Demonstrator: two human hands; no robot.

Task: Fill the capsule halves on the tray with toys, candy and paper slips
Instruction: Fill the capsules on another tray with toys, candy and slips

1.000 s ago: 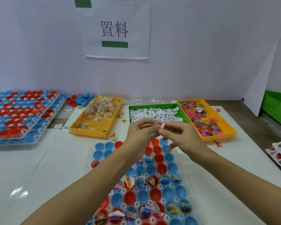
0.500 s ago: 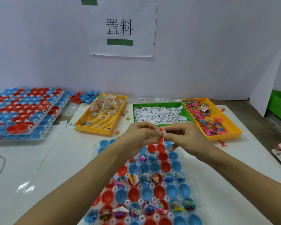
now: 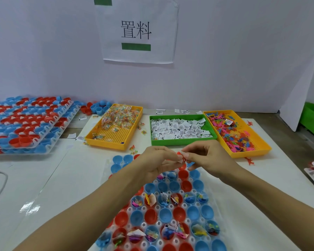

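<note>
Small red item (image 3: 183, 159) pinched between fingertips too small to identify; hands cover far capsule halves (image 3: 183, 173); clear tray (image 3: 158, 223) cropped at bottom edge.

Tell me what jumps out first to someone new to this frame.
Two bare hands meet mid-frame, left hand and right hand, pinching a small red toy with a white paper slip between them. Below them lies the clear plastic tray of red and blue capsule halves, some already filled. Behind sit three bins: yellow candy tray, green tray of paper slips, yellow tray of toys.
</note>
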